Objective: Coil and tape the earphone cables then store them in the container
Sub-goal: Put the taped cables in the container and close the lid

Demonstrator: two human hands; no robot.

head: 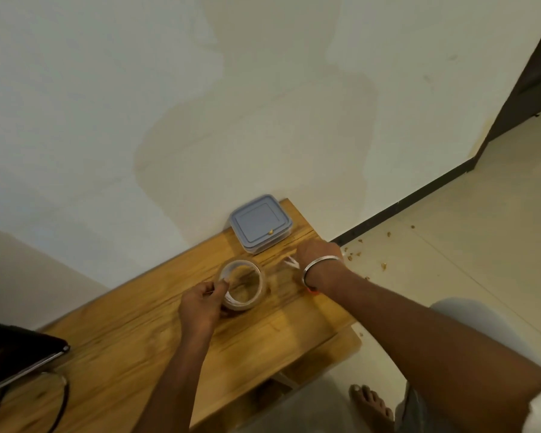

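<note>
your left hand (200, 304) is gripping the tape roll (242, 284) at its seven o'clock edge, fingers curled over the rim; your right hand (317, 253) is sitting at the roll's two o'clock with its back to the camera, so its fingers are hidden and you cannot tell how far they are closing or on what; a bit of white earphone cable (291, 263) is poking out at that hand's eight o'clock side, just beside the wrist and low over the table (132, 354); the container (264, 245) is waiting at the roll's twelve o'clock, near the table's far edge, with its lid (256, 218) on.

the cable is probably going to handle as light, thin and springy; a coil will likely be trying to unwind as soon as you ease off, so you are better off pinching across all the loops at once, right beside where the tape will be going, and not by the earbuds; the tape looks sticky and flimsy, prone to folding onto itself, so take the free end by its very tip; the roll is light and may be sliding on the smooth wood, so it is calling for a firm hold.
</note>
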